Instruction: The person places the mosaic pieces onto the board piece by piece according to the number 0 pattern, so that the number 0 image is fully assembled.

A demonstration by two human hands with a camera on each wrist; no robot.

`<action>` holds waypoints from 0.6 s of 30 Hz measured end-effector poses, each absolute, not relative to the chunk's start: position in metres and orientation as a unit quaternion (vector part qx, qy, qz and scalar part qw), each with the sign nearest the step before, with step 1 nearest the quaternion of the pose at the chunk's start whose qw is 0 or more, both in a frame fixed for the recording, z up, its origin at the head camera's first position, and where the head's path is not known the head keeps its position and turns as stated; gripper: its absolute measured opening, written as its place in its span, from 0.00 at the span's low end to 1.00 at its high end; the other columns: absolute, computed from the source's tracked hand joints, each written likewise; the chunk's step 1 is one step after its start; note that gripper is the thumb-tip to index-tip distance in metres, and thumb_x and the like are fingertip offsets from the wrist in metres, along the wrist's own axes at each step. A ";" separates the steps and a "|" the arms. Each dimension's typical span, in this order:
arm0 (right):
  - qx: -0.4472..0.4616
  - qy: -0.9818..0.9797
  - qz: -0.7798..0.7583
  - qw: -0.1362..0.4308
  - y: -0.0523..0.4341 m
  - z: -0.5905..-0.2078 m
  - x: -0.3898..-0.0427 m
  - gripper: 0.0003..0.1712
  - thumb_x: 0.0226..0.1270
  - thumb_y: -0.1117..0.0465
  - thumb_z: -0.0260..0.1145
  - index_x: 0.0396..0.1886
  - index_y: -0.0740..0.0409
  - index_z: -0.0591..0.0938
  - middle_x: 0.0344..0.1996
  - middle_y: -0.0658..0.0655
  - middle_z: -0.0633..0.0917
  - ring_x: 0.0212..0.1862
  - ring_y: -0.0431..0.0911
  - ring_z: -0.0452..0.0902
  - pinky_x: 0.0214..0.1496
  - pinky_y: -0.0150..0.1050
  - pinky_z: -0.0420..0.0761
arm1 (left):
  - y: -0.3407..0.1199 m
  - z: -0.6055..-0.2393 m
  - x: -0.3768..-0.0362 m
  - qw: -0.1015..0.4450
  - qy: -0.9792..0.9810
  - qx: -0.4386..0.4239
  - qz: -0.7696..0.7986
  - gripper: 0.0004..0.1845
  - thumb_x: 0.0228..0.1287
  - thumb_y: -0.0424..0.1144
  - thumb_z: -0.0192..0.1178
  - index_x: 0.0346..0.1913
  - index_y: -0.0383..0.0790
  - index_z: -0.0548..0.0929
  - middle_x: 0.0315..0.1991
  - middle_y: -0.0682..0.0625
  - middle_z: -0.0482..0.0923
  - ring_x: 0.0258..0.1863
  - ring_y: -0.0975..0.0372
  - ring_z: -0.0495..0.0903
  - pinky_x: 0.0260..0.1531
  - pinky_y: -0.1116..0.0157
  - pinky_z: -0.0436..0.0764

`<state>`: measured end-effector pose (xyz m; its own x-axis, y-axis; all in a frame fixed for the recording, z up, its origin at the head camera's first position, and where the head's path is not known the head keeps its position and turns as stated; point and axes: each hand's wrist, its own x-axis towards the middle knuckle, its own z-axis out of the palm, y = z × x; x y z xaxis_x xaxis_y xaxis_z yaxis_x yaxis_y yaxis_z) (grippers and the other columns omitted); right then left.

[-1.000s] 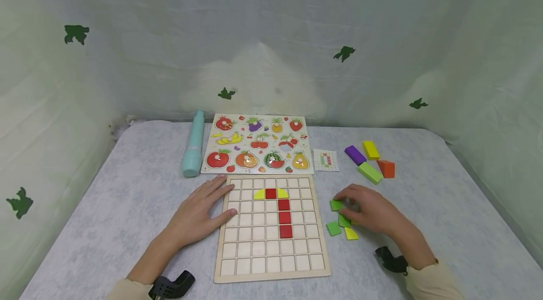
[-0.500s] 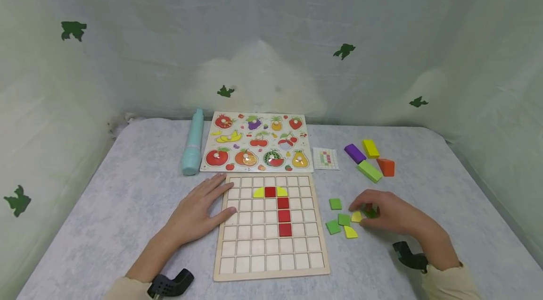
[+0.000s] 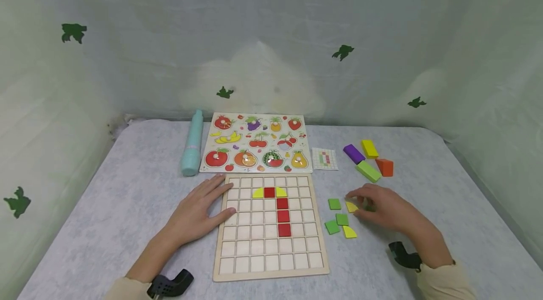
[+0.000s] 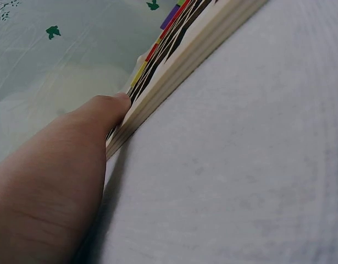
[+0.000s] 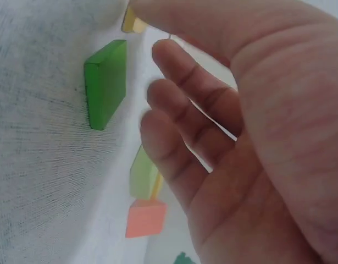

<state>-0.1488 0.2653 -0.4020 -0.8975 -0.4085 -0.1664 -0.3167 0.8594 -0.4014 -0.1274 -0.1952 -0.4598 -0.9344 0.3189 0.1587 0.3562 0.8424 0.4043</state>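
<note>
My left hand (image 3: 199, 212) rests flat with spread fingers on the left edge of a wooden grid board (image 3: 271, 276). Set in the board's cells are several red square tiles (image 3: 283, 216) and yellow quarter-round tiles (image 3: 258, 193). To the right of the board, my right hand (image 3: 388, 208) pinches a yellow quarter-round tile (image 3: 351, 207) between thumb and index finger, close to the table. A green square tile (image 5: 105, 85) lies under that palm. Left of the hand are more green square tiles (image 3: 334, 204) and another yellow quarter-round tile (image 3: 349, 232).
Behind the board lies a fruit puzzle board (image 3: 257, 143), with a teal bottle-shaped object (image 3: 193, 144) at its left. A small pattern card (image 3: 324, 159) is at its right. Purple (image 3: 354, 153), yellow, green and orange blocks (image 3: 385, 167) lie at the back right.
My right hand has left a green tile, moved right to the yellow quarter-round tile, then shifted it slightly away and leftward. My left hand has stayed on the board's edge.
</note>
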 end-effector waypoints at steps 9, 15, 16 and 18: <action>-0.206 0.949 -0.196 0.138 0.263 -0.402 -0.148 0.19 0.63 0.56 0.77 0.55 0.48 0.89 0.37 0.39 0.84 0.37 0.37 0.74 0.38 0.30 0.79 | -0.195 -0.457 -0.127 0.043 -0.960 -0.176 -0.215 0.38 0.65 0.62 0.65 0.73 0.47 0.75 0.79 0.43 0.63 0.78 0.45 0.62 0.72 0.38 0.67; -0.214 0.941 -0.208 0.158 0.266 -0.403 -0.149 0.20 0.65 0.58 0.76 0.57 0.48 0.88 0.36 0.39 0.83 0.35 0.37 0.73 0.37 0.30 0.79 | -0.195 -0.458 -0.128 0.044 -0.959 -0.177 -0.216 0.38 0.65 0.62 0.66 0.73 0.47 0.76 0.78 0.43 0.64 0.78 0.45 0.62 0.71 0.38 0.67; -0.213 0.941 -0.209 0.160 0.266 -0.403 -0.148 0.20 0.65 0.58 0.75 0.57 0.48 0.88 0.37 0.39 0.83 0.36 0.37 0.73 0.37 0.30 0.79 | -0.195 -0.458 -0.128 0.044 -0.959 -0.178 -0.216 0.38 0.65 0.62 0.66 0.72 0.47 0.76 0.78 0.43 0.64 0.77 0.44 0.62 0.71 0.38 0.68; -0.210 0.941 -0.210 0.159 0.266 -0.403 -0.148 0.19 0.64 0.58 0.76 0.56 0.48 0.89 0.37 0.39 0.84 0.36 0.37 0.74 0.38 0.30 0.80 | -0.195 -0.458 -0.127 0.046 -0.959 -0.178 -0.218 0.37 0.65 0.62 0.66 0.72 0.47 0.76 0.78 0.43 0.64 0.77 0.44 0.62 0.71 0.38 0.68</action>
